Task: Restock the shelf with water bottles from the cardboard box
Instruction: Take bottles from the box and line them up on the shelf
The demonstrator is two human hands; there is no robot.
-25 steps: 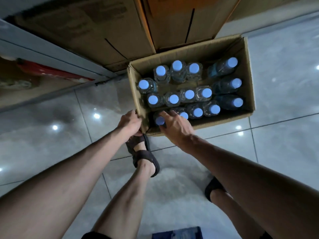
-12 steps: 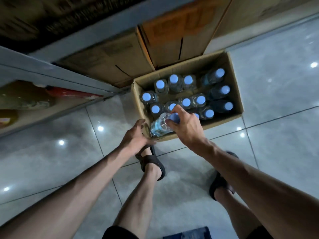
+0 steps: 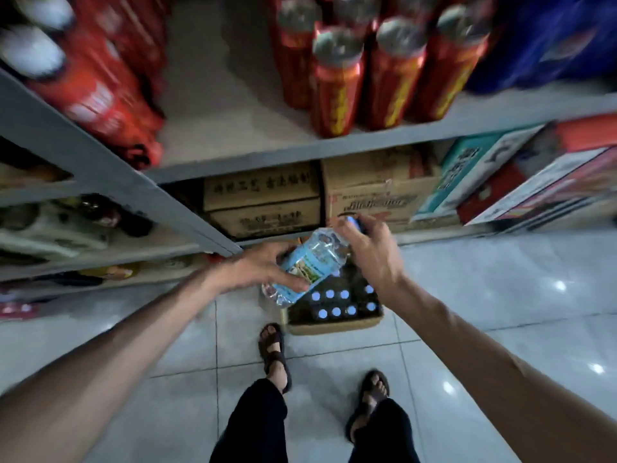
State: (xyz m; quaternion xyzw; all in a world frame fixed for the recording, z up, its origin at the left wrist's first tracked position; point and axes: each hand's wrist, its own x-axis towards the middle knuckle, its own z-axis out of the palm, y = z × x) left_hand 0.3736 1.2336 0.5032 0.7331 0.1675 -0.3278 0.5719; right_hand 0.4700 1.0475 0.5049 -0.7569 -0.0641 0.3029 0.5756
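A shop aisle with a glossy grey tiled floor (image 3: 500,279) and a grey metal shelf (image 3: 367,142) running across the top of the view, all of it somewhat blurred. On the shelf stand tall red cans (image 3: 337,78) with a bare stretch of board to their left, and a blue pack (image 3: 551,38) sits at the far right. Below the shelf are brown cartons (image 3: 263,202) and coloured boxes (image 3: 521,185).

The water bottle (image 3: 310,262) is in the air in front of the cartons and above the cardboard box (image 3: 334,325) - tilted, base down to the left, neck up to the right. Both hands hold it. The left hand (image 3: 257,269) grips the lower half, its fingers (image 3: 280,250) curled over the far side of the light-blue label and the thumb pressed along the near side, close to the base. The right hand (image 3: 370,248) is closed on the neck end, its fingers (image 3: 347,228) wrapped round the blue cap (image 3: 352,222), which just shows between them.

The cardboard box stands on the floor directly beneath the hands, open-topped - blue-capped bottles (image 3: 334,302) stand upright inside, partly hidden by the held bottle. Just in front of it are the person's feet in dark sandals (image 3: 273,349), the left foot nearly touching the box.
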